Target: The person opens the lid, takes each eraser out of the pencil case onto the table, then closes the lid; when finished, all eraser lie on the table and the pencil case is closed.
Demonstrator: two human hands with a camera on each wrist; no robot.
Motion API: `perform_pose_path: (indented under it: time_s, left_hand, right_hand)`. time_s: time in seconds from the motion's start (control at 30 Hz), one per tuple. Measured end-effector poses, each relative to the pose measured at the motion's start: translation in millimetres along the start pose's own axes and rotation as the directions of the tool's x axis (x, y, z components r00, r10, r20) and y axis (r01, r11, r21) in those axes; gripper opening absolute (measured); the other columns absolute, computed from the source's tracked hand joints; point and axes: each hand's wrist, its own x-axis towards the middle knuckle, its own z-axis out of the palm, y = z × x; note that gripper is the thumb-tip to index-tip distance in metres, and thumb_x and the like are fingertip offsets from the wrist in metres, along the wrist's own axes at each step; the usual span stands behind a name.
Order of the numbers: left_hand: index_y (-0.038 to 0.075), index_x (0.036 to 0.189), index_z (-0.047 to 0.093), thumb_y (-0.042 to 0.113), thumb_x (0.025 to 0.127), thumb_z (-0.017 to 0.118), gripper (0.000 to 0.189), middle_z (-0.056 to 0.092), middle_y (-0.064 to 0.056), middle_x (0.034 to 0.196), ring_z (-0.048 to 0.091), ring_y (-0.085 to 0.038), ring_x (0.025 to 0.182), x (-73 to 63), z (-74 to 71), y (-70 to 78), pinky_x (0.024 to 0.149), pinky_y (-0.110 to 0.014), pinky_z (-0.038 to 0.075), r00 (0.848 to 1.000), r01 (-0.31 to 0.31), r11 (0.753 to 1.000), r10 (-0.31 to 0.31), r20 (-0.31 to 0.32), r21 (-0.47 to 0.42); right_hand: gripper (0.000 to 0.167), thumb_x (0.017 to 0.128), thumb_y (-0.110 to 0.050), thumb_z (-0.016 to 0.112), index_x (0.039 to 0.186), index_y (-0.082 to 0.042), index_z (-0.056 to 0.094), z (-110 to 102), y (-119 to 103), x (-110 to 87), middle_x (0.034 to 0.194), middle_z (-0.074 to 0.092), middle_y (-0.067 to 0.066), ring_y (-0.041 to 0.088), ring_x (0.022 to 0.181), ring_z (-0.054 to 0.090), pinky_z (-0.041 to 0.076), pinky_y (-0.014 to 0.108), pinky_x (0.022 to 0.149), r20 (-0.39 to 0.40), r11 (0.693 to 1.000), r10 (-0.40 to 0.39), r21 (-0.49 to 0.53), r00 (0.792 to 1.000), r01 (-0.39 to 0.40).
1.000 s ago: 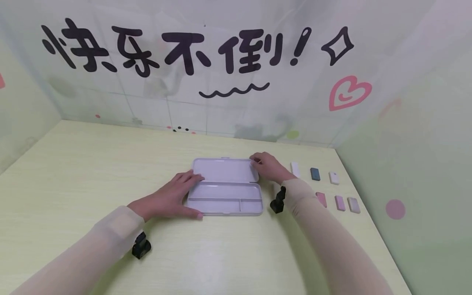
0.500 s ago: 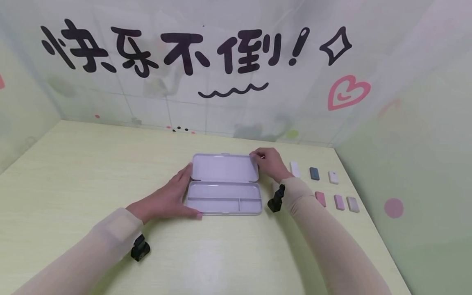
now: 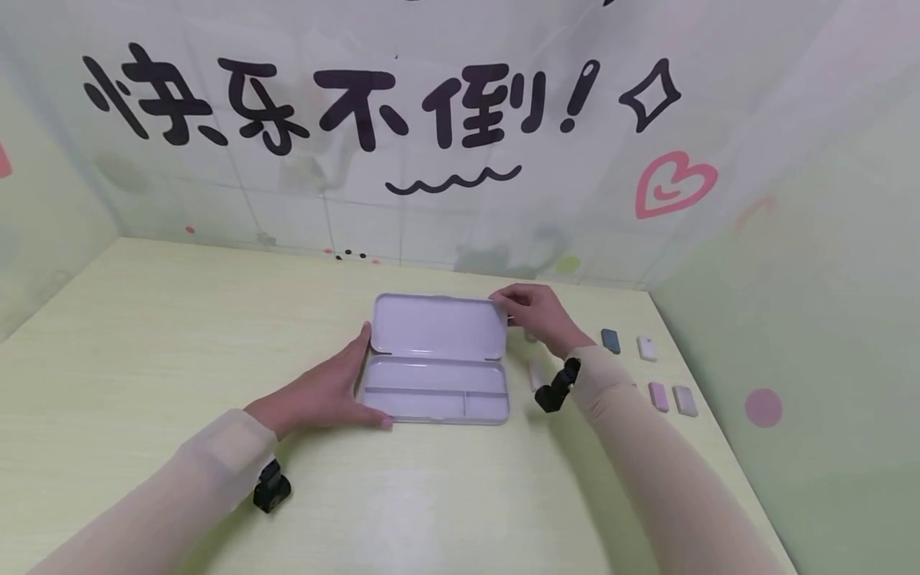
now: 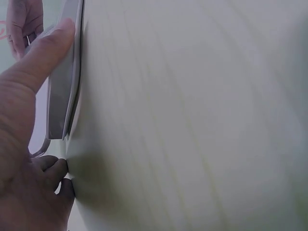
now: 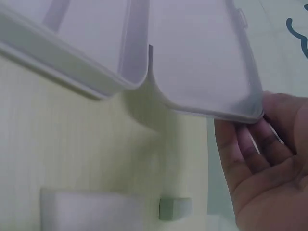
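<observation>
A pale lilac pencil case (image 3: 417, 374) stands open on the table, with its divided tray towards me. Its lid (image 3: 440, 326) leans up at the hinge on the far side. My right hand (image 3: 541, 315) pinches the lid's far right corner; in the right wrist view the thumb is on the inner side and the fingers (image 5: 231, 149) lie behind it. My left hand (image 3: 327, 391) is spread at the case's left end. Its thumb (image 4: 53, 45) lies straight along the front wall, and the other fingers touch the left side and the table.
Right of the case lie small blocks like erasers: a dark blue one (image 3: 610, 341), a white one (image 3: 647, 348), a pink-purple one (image 3: 658, 397) and a greyish one (image 3: 685, 401). A white block (image 3: 537, 375) sits nearer the case. A printed wall sheet (image 3: 431, 224) stands behind the table.
The lid has risen from lying nearly flat to a steeper tilt, with the right hand at its corner. My left fingers have drawn off the lid's left edge to the case's side.
</observation>
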Motion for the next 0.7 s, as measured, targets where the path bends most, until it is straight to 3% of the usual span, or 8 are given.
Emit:
perform_pose_path:
  time_s: [0.17, 0.33, 0.47, 0.6, 0.7]
  left_hand:
    - [0.007, 0.168, -0.006, 0.058, 0.065, 0.096, 0.153, 0.03, -0.022, 0.17, 0.052, -0.038, 0.141, -0.1, 0.6, -2.7, 0.115, -0.061, 0.046, 0.999, -0.034, 0.999, 0.034, -0.02, -0.028]
    - [0.005, 0.166, 0.009, 0.052, 0.067, 0.097, 0.141, 0.047, -0.018, 0.158, 0.057, -0.033, 0.132, -0.8, 1.7, -4.9, 0.113, -0.058, 0.047, 0.999, -0.039, 0.998, 0.037, -0.027, -0.046]
    - [0.001, 0.161, 0.019, 0.05, 0.07, 0.096, 0.129, 0.047, -0.021, 0.159, 0.053, -0.037, 0.139, -2.4, 2.8, -5.4, 0.119, -0.06, 0.042, 0.998, -0.051, 0.997, 0.05, -0.031, -0.057]
    - [0.006, 0.155, 0.028, 0.049, 0.072, 0.095, 0.114, 0.052, -0.019, 0.152, 0.055, -0.036, 0.135, -3.4, 2.0, -5.5, 0.116, -0.06, 0.044, 0.996, -0.084, 0.994, 0.083, -0.017, -0.066]
    - [0.011, 0.155, 0.032, 0.048, 0.075, 0.093, 0.107, 0.056, -0.015, 0.148, 0.056, -0.033, 0.133, -3.8, -0.3, -5.8, 0.115, -0.059, 0.044, 0.996, -0.089, 0.994, 0.09, 0.007, -0.067]
  right_hand:
    - [0.031, 0.106, -0.025, 0.063, 0.132, -0.01, 0.072, -12, 1, -15.7, 0.134, 0.071, 0.012, 0.021, 0.114, 0.073, 0.059, 0.04, 0.104, 0.086, 0.998, -0.06, 0.017, 0.994, 0.059]
    - [0.032, 0.105, -0.034, 0.065, 0.133, -0.02, 0.072, -21, 0, -32.9, 0.134, 0.073, 0.004, 0.02, 0.121, 0.073, 0.051, 0.052, 0.113, 0.207, 0.994, -0.107, 0.015, 0.973, 0.106]
    - [0.03, 0.104, -0.032, 0.066, 0.132, -0.022, 0.073, -22, -1, -47.9, 0.133, 0.074, 0.001, 0.018, 0.124, 0.069, 0.05, 0.049, 0.115, 0.32, 0.99, -0.12, -0.028, 0.94, 0.136]
    - [0.031, 0.103, -0.028, 0.069, 0.134, -0.025, 0.073, -18, 0, -62.4, 0.136, 0.072, -0.001, 0.016, 0.124, 0.066, 0.053, 0.037, 0.108, 0.416, 0.977, -0.126, -0.106, 0.9, 0.186]
    - [0.035, 0.099, -0.027, 0.074, 0.133, -0.027, 0.072, -12, 1, -71.4, 0.143, 0.068, -0.002, 0.019, 0.133, 0.062, 0.051, 0.036, 0.111, 0.457, 0.96, -0.15, -0.145, 0.877, 0.239]
